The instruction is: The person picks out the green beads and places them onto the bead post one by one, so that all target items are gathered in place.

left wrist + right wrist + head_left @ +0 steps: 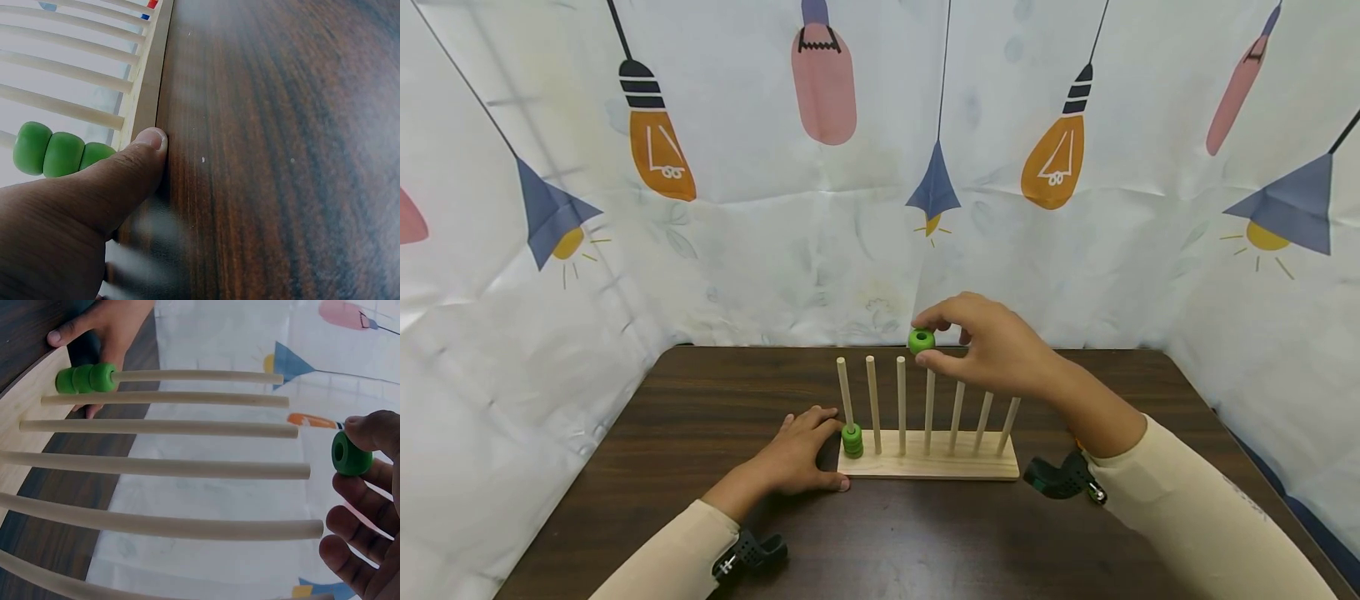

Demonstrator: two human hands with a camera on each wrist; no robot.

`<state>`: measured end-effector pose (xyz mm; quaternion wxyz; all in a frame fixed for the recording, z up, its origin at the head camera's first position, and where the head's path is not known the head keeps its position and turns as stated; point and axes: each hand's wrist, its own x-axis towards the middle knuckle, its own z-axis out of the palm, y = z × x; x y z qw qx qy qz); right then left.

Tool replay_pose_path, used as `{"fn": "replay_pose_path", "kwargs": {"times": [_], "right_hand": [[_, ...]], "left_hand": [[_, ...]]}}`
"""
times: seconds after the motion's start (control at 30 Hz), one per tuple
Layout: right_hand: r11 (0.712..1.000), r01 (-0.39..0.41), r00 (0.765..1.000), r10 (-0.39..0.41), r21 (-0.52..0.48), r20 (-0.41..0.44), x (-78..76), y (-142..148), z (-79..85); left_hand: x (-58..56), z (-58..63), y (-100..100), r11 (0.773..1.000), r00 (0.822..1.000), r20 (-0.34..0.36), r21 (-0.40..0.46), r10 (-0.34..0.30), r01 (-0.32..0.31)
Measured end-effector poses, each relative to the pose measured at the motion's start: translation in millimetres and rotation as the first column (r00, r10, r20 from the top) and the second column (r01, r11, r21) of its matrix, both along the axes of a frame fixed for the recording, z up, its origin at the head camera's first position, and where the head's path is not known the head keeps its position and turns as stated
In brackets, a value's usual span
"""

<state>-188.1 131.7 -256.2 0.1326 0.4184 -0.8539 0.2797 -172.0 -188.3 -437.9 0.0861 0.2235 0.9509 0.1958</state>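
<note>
A wooden peg rack [925,467] with several upright pegs stands on the table. Stacked on its leftmost peg are three green beads [85,379]. My left hand [801,450] holds the left end of the base, its thumb [140,159] against the front edge and its fingers round the far side. Above the rack, my right hand [992,342] pinches a green bead [351,454] between thumb and fingertips. That bead is apart from the pegs, near the height of their tops, and its hole faces them in the right wrist view. The other pegs that show carry no beads.
The dark wood-grain table [895,542] extends around the rack. Something orange and green, mostly hidden, lies behind the right wrist. Red and blue pieces [150,6] show beyond the rack's far end. A lamp-patterned white cloth [775,250] hangs behind.
</note>
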Motion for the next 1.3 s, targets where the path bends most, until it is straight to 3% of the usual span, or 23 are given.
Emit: {"fn": "replay_pose_path", "kwargs": {"times": [1.3], "right_hand": [[1.000, 0.009, 0.996, -0.011, 0.021, 0.091, -2.2, -37, -1.8]], "left_hand": [[-1.3, -0.4, 0, 1.000, 1.000, -0.004, 0.002, -0.001, 0.001]]}}
